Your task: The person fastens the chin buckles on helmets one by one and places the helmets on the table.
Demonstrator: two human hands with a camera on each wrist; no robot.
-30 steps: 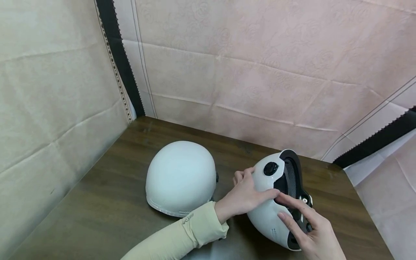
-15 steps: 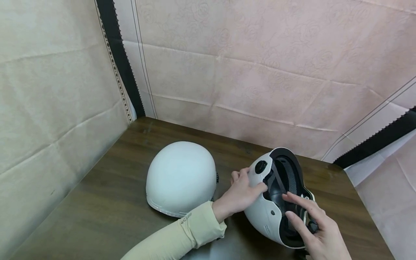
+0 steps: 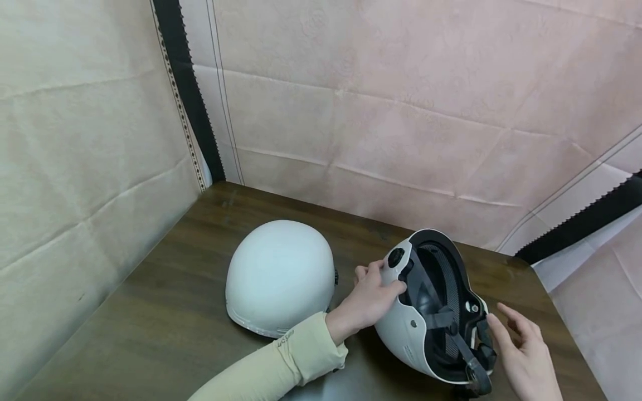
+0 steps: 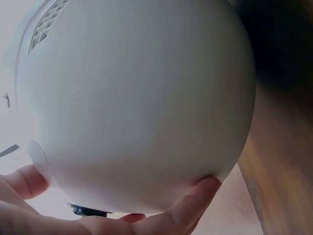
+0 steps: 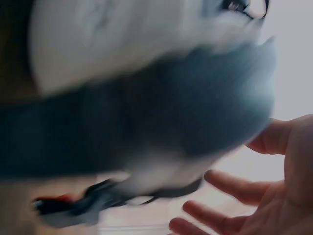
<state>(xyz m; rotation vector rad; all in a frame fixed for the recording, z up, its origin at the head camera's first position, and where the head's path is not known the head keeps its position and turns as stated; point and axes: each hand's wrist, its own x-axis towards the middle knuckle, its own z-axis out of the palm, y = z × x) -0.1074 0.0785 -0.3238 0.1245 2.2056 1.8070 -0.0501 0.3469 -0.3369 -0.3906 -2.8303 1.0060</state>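
Note:
A white helmet (image 3: 413,334) with a black padded inside lies tipped on its side at the right of the wooden table (image 3: 165,312), its opening turned toward me and its straps (image 3: 468,356) hanging out. My left hand (image 3: 373,295) grips its rim at the side knob; the left wrist view shows the fingers (image 4: 193,205) wrapped under the white shell (image 4: 137,98). My right hand (image 3: 526,356) hovers open just right of the helmet, fingers spread. The right wrist view is blurred, showing the helmet (image 5: 146,88) and an open palm (image 5: 274,196).
A second white helmet (image 3: 278,275) sits dome up on the table to the left. Cloth-covered walls close in the table on the left and back. The table's right edge (image 3: 562,317) lies close to my right hand.
The tipped helmet has rolled so its opening faces me more. My right hand has come off its rim and moved out to the right. The left hand keeps its grip.

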